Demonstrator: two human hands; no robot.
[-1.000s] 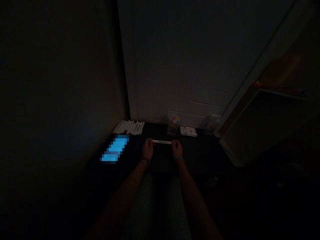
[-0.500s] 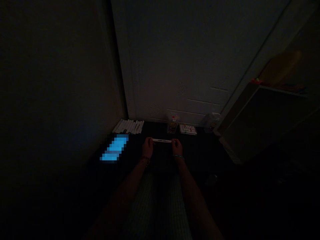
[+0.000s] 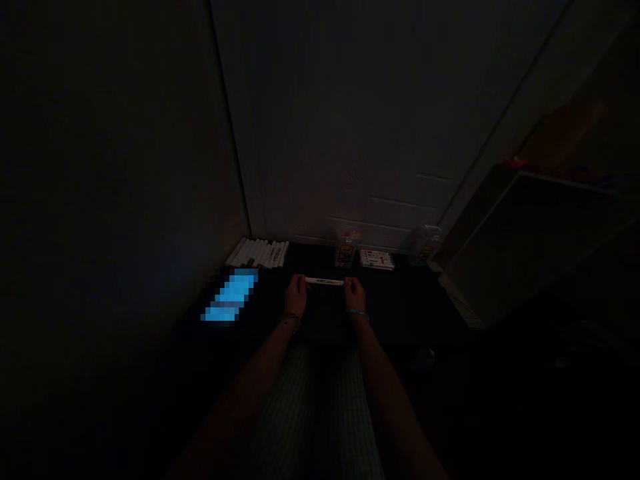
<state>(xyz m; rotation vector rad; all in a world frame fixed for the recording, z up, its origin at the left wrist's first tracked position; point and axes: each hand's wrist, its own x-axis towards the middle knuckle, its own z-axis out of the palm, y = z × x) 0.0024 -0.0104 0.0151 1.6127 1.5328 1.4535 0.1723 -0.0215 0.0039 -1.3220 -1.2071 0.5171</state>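
Note:
A white marker (image 3: 325, 281) with dark print on its barrel lies level across the middle of the view. My left hand (image 3: 297, 296) pinches its left end, and my right hand (image 3: 355, 295) is closed on the right end. Both hands are over the dark table (image 3: 400, 300). Up and to the left, a row of white markers (image 3: 259, 253) lies side by side. The room is very dim, so finger detail is hard to see.
A glowing blurred screen (image 3: 230, 295) lies at the left. Along the wall stand a bottle with a red top (image 3: 346, 251), a white printed box (image 3: 377, 259) and a clear container (image 3: 425, 245). A cabinet (image 3: 540, 227) rises at the right.
The picture is slightly darker and the wall has shifted a little in view. Both hands keep hold of the marker, almost unmoved.

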